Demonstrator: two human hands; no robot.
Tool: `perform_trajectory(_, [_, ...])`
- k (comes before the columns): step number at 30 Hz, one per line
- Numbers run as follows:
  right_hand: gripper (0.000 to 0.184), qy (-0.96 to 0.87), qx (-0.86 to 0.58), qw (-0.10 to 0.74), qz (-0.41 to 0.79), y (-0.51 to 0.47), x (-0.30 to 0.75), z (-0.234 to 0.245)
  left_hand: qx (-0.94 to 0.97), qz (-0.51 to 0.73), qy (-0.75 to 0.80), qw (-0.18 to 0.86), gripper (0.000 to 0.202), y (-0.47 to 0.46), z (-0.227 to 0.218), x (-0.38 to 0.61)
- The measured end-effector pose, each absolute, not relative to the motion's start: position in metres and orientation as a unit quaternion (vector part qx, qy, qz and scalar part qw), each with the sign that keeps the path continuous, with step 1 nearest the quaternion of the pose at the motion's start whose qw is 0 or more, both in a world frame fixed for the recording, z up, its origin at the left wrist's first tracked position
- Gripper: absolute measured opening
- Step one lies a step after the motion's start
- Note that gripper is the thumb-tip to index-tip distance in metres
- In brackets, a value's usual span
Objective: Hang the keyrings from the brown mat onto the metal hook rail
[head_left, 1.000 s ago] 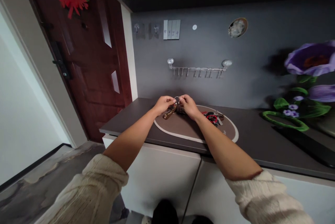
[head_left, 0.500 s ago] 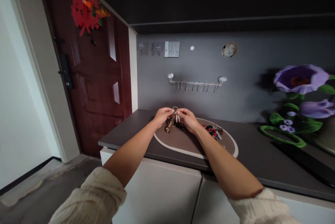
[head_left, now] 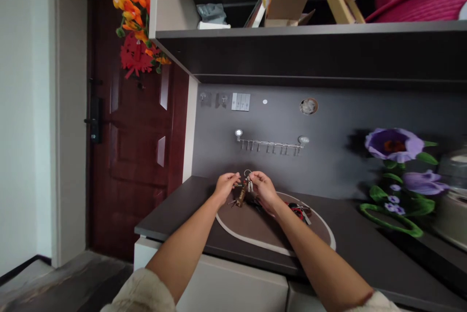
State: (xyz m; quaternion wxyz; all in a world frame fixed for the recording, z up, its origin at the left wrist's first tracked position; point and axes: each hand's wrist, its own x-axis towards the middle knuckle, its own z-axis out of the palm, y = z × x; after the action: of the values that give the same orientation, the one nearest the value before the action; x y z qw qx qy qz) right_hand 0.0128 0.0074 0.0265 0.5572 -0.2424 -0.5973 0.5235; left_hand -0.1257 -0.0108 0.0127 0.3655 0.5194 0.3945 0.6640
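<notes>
**Head view.**

- Item 1: silver key bunch (head_left: 246, 185) on a round metal ring with a brown fob. It is held just above the left end of the mat, at the centre of the frame.
- Item 2: left hand (head_left: 225, 183). Its fingertips are pinched shut on the left side of the key bunch.
- Item 3: right hand (head_left: 264, 188). It is closed on the ring and keys from the right.
- Item 4: oval brown mat (head_left: 262, 228) with a pale rim, laid on the dark countertop (head_left: 171, 217).
- Item 5: second bunch with a red tag (head_left: 299, 210), lying on the mat to the right of the hands.
- Item 6: chrome hook rail (head_left: 269, 144), fixed to the grey wall above the hands.
- Item 7: purple artificial flowers (head_left: 396, 144), at the right of the frame.

**Risks, as judged.** The hold is by fingertips only. A key could slip from the pinch, and the bunch could drop onto the mat or fall past the counter edge to the floor. The dangling fob could snag on the other bunch.

**Count.**

- Hands: two.
- Key bunches: two.
- Mat: one.
- Rail: one. Its hooks are too small to be counted.
- Large purple blooms: two.
</notes>
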Motion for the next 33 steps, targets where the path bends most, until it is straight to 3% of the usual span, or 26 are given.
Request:
perform_trajectory(4, [0.022,-0.578,-0.253,0.576,0.519,0.015,0.004,0.048,0.486,0.693,0.424,0.323,0.032,-0.006,0.011,-0.13])
perform_trajectory(11, [0.002,-0.504,-0.262,0.601,0.562,0.036,-0.026,0.092,0.462,0.705,0.463,0.275,0.029,0.002,0.006,-0.136])
perform_trajectory(21, [0.011,-0.412,-0.324,0.647,0.553,0.071,-0.06,0.101,0.479,0.695,0.493,0.214,0.029,0.01,-0.001,-0.14])
perform_trajectory(33, [0.019,-0.353,-0.352,0.628,0.597,0.079,-0.069,0.097,0.477,0.691,0.497,0.218,0.029,0.009,0.001,-0.139])
